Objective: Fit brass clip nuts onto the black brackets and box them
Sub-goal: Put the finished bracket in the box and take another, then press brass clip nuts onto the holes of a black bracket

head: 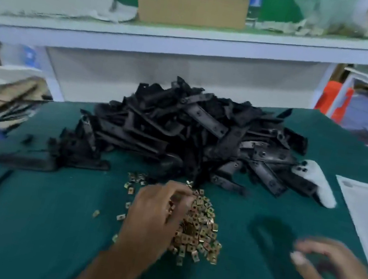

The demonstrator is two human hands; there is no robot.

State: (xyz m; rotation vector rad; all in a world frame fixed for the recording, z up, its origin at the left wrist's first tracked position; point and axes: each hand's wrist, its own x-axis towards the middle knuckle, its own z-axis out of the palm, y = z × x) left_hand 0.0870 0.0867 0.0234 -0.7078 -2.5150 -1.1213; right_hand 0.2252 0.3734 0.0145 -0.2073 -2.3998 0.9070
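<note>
Brass clip nuts point(197, 228) heaped on the green table point(44, 225), just in front of the black brackets point(190, 135) pile. Left hand point(154, 216) reaching into the heap, fingers curled among nuts, grip unclear; right hand point(331, 271) blurred, hovering apart, fingers loosely spread.

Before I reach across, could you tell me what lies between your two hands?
The brass nut pile beside the left hand, then bare green cloth to the right hand.

Black brackets point(186, 135), brass nuts point(200, 226), green cloth point(44, 225)
</note>
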